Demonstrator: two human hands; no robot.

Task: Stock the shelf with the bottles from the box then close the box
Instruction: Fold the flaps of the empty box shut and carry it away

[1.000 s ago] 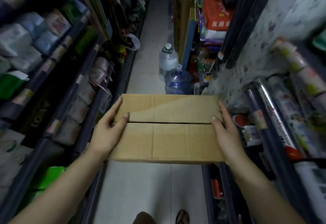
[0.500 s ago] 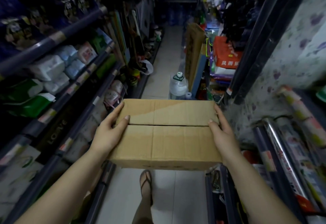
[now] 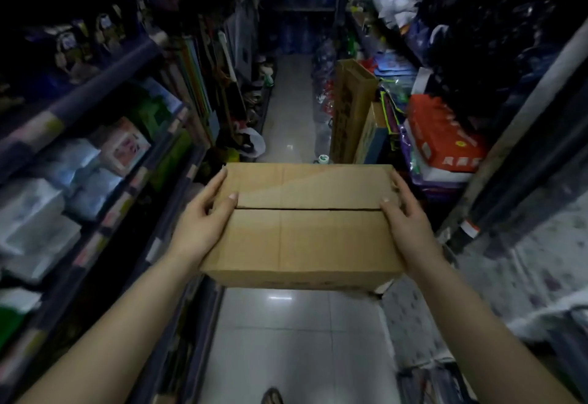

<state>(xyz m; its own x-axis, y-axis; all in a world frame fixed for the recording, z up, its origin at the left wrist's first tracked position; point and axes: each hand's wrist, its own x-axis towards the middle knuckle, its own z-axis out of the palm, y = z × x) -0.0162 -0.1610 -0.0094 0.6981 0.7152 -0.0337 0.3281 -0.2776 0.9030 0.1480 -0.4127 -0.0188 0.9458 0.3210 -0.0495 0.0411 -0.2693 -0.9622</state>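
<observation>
A brown cardboard box is carried at waist height in a dim shop aisle. Its two top flaps lie shut and meet along a middle seam. My left hand grips the box's left side with the thumb laid on top near the seam. My right hand grips the right side the same way. What is inside the box is hidden. No loose bottles from the box are in view.
Stocked shelves line the left; packed goods and an orange pack fill the right. Tall cartons and water jugs stand ahead on the right. The tiled floor runs down the middle. A sandalled foot shows below.
The view has tilted up and moved forward along the aisle. The box stays held between both hands, and the water jugs are now mostly hidden behind it.
</observation>
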